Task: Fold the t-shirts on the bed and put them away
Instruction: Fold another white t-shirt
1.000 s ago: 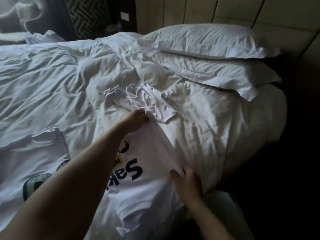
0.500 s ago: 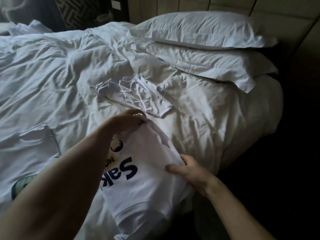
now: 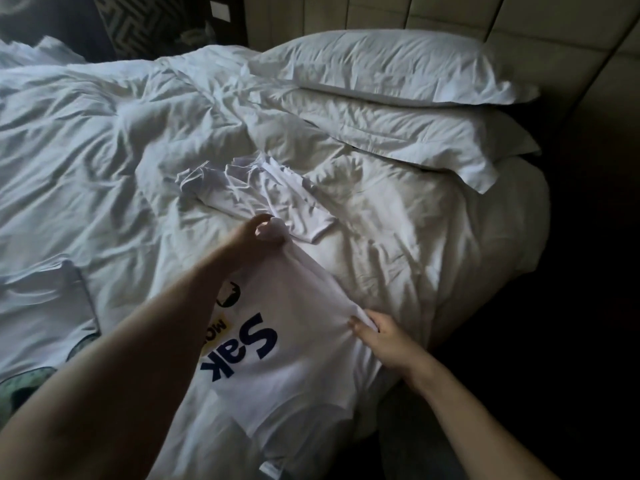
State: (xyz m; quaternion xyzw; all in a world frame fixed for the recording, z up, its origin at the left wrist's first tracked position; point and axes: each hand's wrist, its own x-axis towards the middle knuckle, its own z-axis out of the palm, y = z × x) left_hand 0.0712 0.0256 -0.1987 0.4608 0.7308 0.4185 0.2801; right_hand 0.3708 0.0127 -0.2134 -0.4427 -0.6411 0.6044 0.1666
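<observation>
A person gripped a white printed t-shirt point(image 3: 291, 344) with both hands at the near edge of a rumpled bed point(image 3: 104, 140). The left hand point(image 3: 258, 237), reaching farther out, bunched one corner of the fabric in curled fingers; the right hand point(image 3: 379, 336), nearer the body, pinched the shirt's right-hand edge. The garment lay stretched between them, its long axis running from the far left hand back toward the person, blue lettering facing up. A crumpled white t-shirt point(image 3: 256, 199) sat just beyond the left hand, and another printed t-shirt point(image 3: 38, 317) lay flat well to the left of the left arm. Two pillows point(image 3: 398, 109) were stacked beyond the right hand. Folding appeared barely begun; the next fold would likely depend on the far left hand carrying its corner across.
</observation>
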